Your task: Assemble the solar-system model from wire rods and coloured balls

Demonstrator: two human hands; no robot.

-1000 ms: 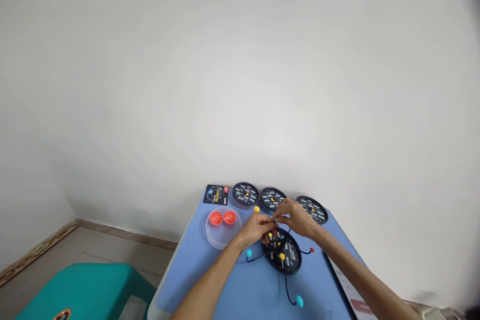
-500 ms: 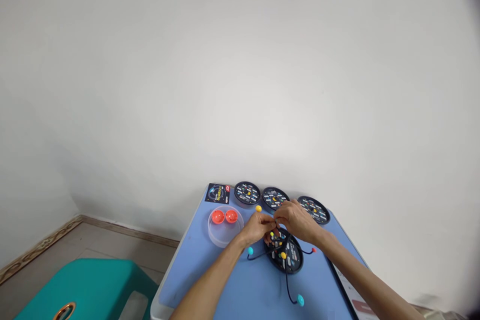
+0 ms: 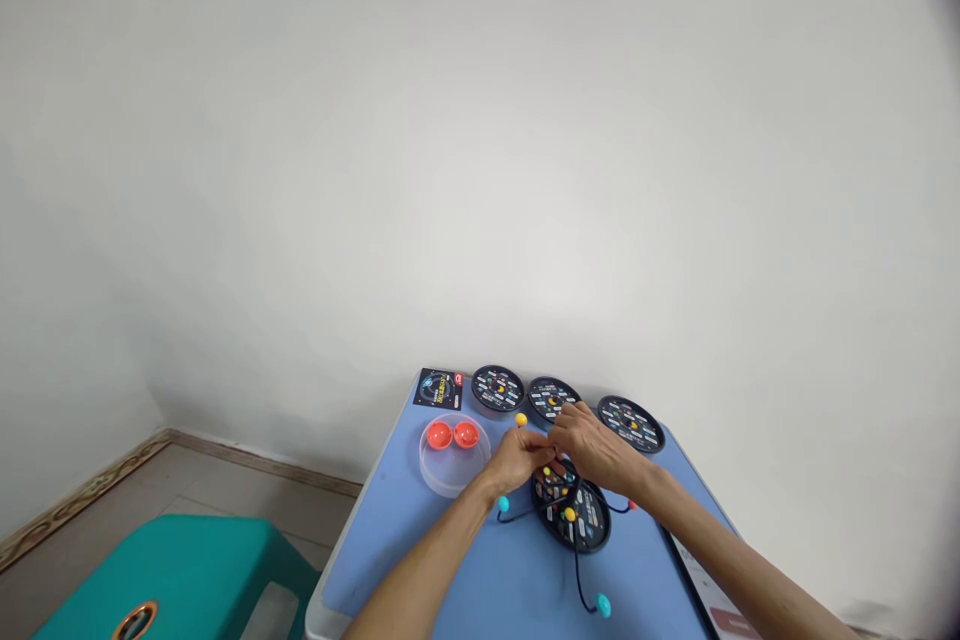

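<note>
A planet model point(image 3: 576, 492) with thin black curved arms stands over a round black printed disc point(image 3: 589, 525). Coloured balls tip its arms: a yellow ball point(image 3: 520, 419), a light-blue ball point(image 3: 503, 503), another light-blue ball point(image 3: 603, 605) and a red ball point(image 3: 632, 505). A further yellow ball point(image 3: 570, 514) sits nearer its middle. My left hand point(image 3: 519, 458) and my right hand point(image 3: 589, 442) meet at the model's far side, fingertips pinched together. Whatever small part lies between them is hidden by the fingers.
Along the wall lie several round printed discs point(image 3: 498, 388) and a black card point(image 3: 439, 389). A clear round dish point(image 3: 453, 476) holds two orange half-shells point(image 3: 452, 435). On the right is a tablet-like flat panel point(image 3: 709, 585). A teal stool point(image 3: 180, 560) stands left of the blue table point(image 3: 480, 600).
The whole scene has shifted slightly right and down in view. Both hands stay pinched together at the same spot; the tiny teal bit between the fingertips no longer shows.
</note>
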